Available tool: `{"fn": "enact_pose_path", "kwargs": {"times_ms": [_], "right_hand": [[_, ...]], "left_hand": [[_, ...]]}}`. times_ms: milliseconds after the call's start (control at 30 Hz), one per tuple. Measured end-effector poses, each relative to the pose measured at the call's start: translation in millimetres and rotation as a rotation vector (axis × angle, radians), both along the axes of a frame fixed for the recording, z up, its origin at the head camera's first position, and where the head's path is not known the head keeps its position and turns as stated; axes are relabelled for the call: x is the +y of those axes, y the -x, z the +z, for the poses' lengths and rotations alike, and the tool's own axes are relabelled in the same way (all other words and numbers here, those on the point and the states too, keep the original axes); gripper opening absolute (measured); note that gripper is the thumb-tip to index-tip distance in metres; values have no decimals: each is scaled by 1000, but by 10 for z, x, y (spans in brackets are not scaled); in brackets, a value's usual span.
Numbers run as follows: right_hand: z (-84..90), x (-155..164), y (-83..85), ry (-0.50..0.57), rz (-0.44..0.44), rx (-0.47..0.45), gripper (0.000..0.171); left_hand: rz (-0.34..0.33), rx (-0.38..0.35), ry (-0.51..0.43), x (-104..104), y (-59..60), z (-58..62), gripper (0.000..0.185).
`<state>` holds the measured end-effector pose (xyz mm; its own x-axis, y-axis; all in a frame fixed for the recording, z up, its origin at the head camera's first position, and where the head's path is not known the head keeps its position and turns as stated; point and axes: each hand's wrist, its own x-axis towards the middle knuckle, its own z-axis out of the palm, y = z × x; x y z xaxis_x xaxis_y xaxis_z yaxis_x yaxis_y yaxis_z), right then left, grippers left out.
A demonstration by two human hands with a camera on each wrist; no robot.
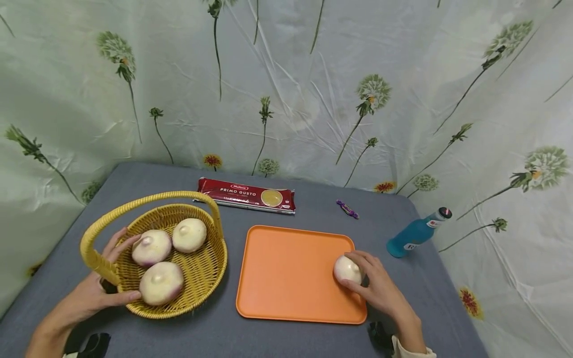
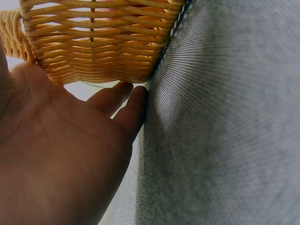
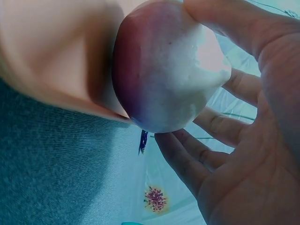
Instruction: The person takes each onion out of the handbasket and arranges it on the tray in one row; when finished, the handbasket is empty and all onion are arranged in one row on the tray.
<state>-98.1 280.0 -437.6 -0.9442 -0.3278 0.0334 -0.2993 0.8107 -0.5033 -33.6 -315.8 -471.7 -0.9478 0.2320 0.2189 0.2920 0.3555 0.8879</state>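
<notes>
Right hand (image 1: pixel 380 288) fingers curled round turnip (image 1: pixel 347 270), grasping it on orange tray (image 1: pixel 286 273), at tray's 3 o'clock edge. Left hand (image 1: pixel 96 291), fingers straight, released, pressed against wicker basket (image 1: pixel 201 278) wall at 9 o'clock. Three turnips (image 1: pixel 162 282) inside basket. Grey desk (image 1: pixel 313 338) beneath.

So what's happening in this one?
A person sits at a grey table. The right hand grips a turnip at the right edge of an orange tray. The left hand rests open against the side of a yellow wicker basket holding three more turnips. A pasta packet and a blue bottle lie farther back.
</notes>
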Motion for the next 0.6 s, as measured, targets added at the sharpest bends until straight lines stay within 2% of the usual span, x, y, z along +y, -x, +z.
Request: {"fn": "enact_pose_path", "kwargs": {"times_ms": [600], "right_hand": [[5, 13, -10, 21, 7, -34, 59]], "left_hand": [[19, 4, 33, -1, -1, 25, 109]]}}
